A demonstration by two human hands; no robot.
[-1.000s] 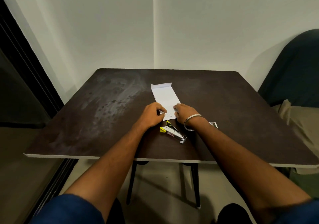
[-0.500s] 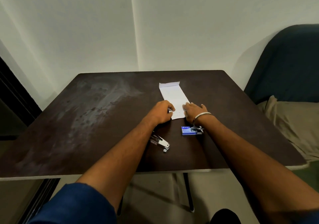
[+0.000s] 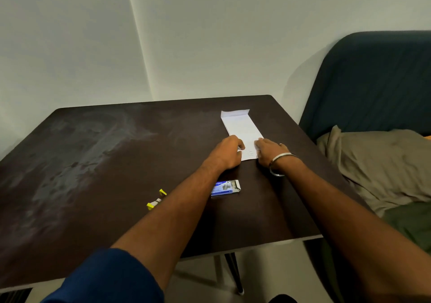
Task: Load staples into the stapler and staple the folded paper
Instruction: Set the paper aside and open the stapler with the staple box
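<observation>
Both hands, left hand (image 3: 227, 152) and right hand (image 3: 270, 151), on folded paper (image 3: 242, 127)

Both our arms reach forward toward 12 o'clock. Our left hand (image 3: 227, 152) rests knuckles up, fingers curled under, thumb tip at 3 o'clock. Our right hand (image 3: 268, 151) lies flat, palm down, fingers pointing at 10 o'clock, bangle on wrist.

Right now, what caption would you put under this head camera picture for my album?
Both hands, left hand and right hand, press the folded paper flat, while the stapler and staple box wait on the dark table.
</observation>
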